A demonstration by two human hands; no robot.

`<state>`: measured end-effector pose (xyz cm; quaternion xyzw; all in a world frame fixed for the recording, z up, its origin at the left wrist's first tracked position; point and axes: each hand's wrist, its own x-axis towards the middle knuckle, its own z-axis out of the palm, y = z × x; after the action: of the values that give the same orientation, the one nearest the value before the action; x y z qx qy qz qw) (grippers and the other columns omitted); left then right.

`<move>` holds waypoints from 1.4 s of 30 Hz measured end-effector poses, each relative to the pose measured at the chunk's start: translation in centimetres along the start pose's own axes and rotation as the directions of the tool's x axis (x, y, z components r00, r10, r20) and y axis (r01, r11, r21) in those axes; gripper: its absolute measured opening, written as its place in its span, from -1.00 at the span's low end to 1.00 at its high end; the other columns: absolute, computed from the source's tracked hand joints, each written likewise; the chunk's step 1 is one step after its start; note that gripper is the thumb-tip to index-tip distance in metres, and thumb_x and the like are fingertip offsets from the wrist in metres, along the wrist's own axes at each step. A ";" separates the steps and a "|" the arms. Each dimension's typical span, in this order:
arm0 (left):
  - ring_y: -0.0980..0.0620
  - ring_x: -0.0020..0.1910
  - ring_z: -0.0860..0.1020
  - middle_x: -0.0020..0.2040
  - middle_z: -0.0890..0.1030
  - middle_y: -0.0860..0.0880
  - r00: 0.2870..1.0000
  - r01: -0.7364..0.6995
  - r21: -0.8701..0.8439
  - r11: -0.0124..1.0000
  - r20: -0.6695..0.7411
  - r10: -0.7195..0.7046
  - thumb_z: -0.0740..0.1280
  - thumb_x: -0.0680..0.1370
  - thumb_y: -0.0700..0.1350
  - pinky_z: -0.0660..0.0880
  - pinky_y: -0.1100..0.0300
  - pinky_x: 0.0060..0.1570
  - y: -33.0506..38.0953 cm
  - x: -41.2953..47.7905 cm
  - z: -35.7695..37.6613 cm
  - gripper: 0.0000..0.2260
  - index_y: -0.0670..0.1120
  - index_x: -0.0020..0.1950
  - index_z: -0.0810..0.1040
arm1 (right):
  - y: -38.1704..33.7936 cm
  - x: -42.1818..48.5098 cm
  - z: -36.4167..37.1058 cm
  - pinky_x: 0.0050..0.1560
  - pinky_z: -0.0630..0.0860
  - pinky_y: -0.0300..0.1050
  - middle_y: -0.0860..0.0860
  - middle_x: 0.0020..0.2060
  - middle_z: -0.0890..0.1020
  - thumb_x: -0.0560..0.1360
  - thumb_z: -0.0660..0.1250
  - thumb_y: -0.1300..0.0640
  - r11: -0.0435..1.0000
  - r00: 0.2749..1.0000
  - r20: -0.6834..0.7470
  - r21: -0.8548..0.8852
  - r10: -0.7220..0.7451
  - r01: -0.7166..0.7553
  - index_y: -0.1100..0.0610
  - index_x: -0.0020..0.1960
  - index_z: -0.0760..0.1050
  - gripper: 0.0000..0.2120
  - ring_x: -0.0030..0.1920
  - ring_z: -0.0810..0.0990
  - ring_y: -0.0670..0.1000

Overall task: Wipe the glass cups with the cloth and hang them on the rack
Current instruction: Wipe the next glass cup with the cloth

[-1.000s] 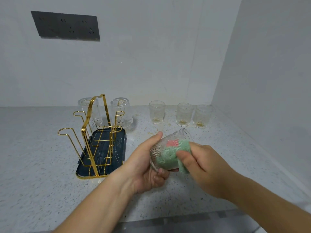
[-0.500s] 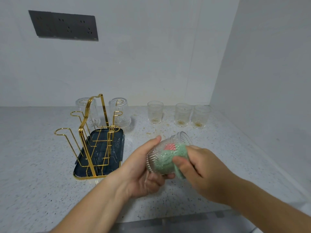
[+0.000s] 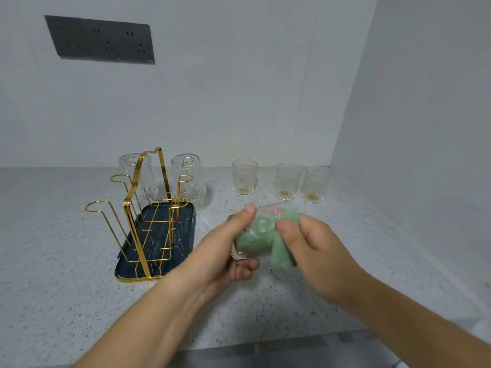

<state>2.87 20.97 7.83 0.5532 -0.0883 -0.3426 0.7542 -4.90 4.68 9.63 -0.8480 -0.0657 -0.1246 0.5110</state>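
Observation:
My left hand (image 3: pixel 220 251) grips a ribbed glass cup (image 3: pixel 240 254) lying on its side above the counter, thumb on top and fingers under its base. The green cloth (image 3: pixel 283 254) is stuffed into the cup and hangs out of its mouth; my right hand (image 3: pixel 316 251) pinches it there. The image is blurred around the cup. A gold wire rack (image 3: pixel 144 208) on a dark tray (image 3: pixel 183 227) stands to the left, with two cups (image 3: pixel 189 179) hung upside down on its far pegs. Three upright cups (image 3: pixel 288 180) stand in a row at the back right.
The speckled counter (image 3: pixel 53 261) meets a back wall and a side wall on the right. A dark socket panel (image 3: pixel 101 41) is on the back wall. The counter's front edge runs along the bottom.
The cloth has moved deeper into the cup and both hands have shifted a little, with the cup turning in my left hand. The rack and other cups have not moved.

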 end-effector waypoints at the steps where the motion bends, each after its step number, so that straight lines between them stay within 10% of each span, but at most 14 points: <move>1: 0.08 -0.59 0.49 -0.31 0.62 -0.08 0.985 0.160 -0.088 0.983 0.087 -0.152 0.46 0.44 0.26 0.39 0.32 -0.67 0.6 -0.2 0.0 -0.57 -0.09 0.00 0.71 | 0.0 -0.3 0.0 -0.41 0.39 -0.21 -0.10 -0.46 0.49 0.65 0.16 -0.16 0.995 0.997 0.040 -0.080 -0.060 0.063 -0.16 -0.23 0.54 -0.66 -0.46 0.42 -0.13; 6: 0.00 -0.52 0.63 -0.19 0.70 -0.24 0.921 0.327 -0.039 0.944 0.238 -0.309 0.32 0.46 0.44 0.43 0.32 -0.64 0.4 -0.2 -1.0 -0.35 -0.16 -0.04 0.76 | -0.1 -0.5 -1.3 -0.46 0.28 -0.31 -0.08 -0.47 0.45 0.60 0.11 -0.19 0.940 0.979 0.125 -0.283 -0.160 0.190 0.00 -0.23 0.42 -0.64 -0.48 0.40 -0.12; 12: -0.16 0.02 0.69 0.14 0.68 -0.18 0.977 -0.020 0.087 0.996 0.215 0.001 0.74 0.16 0.12 0.70 -0.08 -0.06 -1.2 0.5 -1.0 -0.16 -0.08 0.37 0.56 | 0.3 0.5 -2.0 -0.35 0.43 0.09 0.22 -0.36 0.51 0.61 0.19 -0.24 0.986 0.999 0.038 -0.165 -0.028 0.034 0.23 -0.18 0.48 -0.47 -0.39 0.42 -0.01; 15: -0.14 -0.08 0.68 0.05 0.69 -0.17 0.984 -0.097 0.125 0.987 0.161 0.077 0.67 0.23 -0.04 0.69 -0.07 -0.08 -1.6 0.5 -0.4 -0.24 -0.15 0.38 0.53 | -0.1 0.9 -2.2 -0.31 0.42 -0.03 0.08 -0.39 0.49 0.55 0.17 -0.24 0.996 0.996 0.087 -0.085 0.020 -0.012 0.25 -0.17 0.50 -0.47 -0.38 0.44 -0.03; 21: -0.12 -0.36 0.65 -0.21 0.64 -0.26 0.923 0.179 -0.128 0.975 0.364 -0.122 0.66 0.18 0.31 0.66 -0.12 -0.05 -1.6 0.5 -1.2 -0.33 -0.19 0.02 0.73 | -0.7 0.6 -3.2 -0.36 0.45 0.12 0.14 -0.38 0.52 0.53 0.15 -0.35 0.978 0.968 0.232 -0.157 -0.099 0.138 0.04 -0.18 0.47 -0.53 -0.40 0.48 0.15; 27: -0.11 -0.33 0.63 -0.15 0.66 -0.25 0.918 0.278 -0.203 0.939 0.346 -0.197 0.48 0.37 0.36 0.63 -0.05 -0.06 -2.0 0.9 -1.8 -0.39 -0.17 0.06 0.72 | 1.0 0.9 -2.7 -0.36 0.49 -0.03 0.04 -0.35 0.61 0.58 0.11 -0.35 0.982 0.987 0.012 -0.101 -0.158 0.158 0.10 -0.15 0.54 -0.46 -0.35 0.57 0.06; 30: -0.10 -0.24 0.63 -0.08 0.67 -0.23 0.955 0.183 -0.302 0.936 0.281 -0.096 0.64 0.26 0.25 0.62 0.01 -0.12 -2.4 1.3 -1.9 -0.42 -0.14 0.07 0.74 | 1.8 1.3 -2.2 -0.15 0.57 -0.30 -0.15 -0.16 0.73 0.63 0.13 -0.07 0.984 0.971 -0.233 0.153 -0.054 0.092 0.01 0.03 0.61 -0.69 -0.14 0.69 -0.17; 33: -0.07 -0.12 0.65 0.00 0.69 -0.18 0.992 0.008 -0.397 0.918 0.119 0.043 0.63 0.33 0.18 0.61 -0.03 0.02 -2.7 2.0 -1.7 -0.57 -0.07 0.05 0.77 | 2.1 1.5 -1.7 0.16 0.58 -0.14 -0.12 0.01 0.75 0.64 0.10 -0.08 0.927 0.941 -0.334 0.368 0.062 0.069 -0.03 0.10 0.62 -0.68 0.09 0.70 -0.12; 36: -0.08 0.00 0.67 0.04 0.72 -0.17 0.992 -0.122 -0.335 0.934 -0.014 0.125 0.56 0.38 0.06 0.50 -0.12 0.30 -1.9 2.2 -1.2 -0.74 -0.07 -0.02 0.76 | 2.0 1.3 -0.6 0.32 0.48 -0.04 -0.08 0.13 0.73 0.57 0.09 -0.16 0.861 0.939 -0.319 0.506 0.132 0.051 -0.05 0.19 0.61 -0.60 0.23 0.66 -0.09; 42: -0.14 0.10 0.71 0.15 0.73 -0.21 0.924 -0.381 -0.137 0.914 -0.015 0.383 0.50 0.48 -0.28 0.66 0.05 0.07 -1.2 2.7 0.6 -0.71 -0.11 0.19 0.71 | 2.1 0.2 3.9 0.37 0.46 0.03 0.04 0.15 0.72 0.60 0.10 -0.17 0.770 0.971 -0.152 0.637 0.184 -0.046 -0.01 0.21 0.63 -0.57 0.24 0.66 -0.02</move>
<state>4.10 18.65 6.31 0.4701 -0.1752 -0.1974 0.8422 -3.65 7.10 6.14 -0.6135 0.0018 -0.1505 0.7752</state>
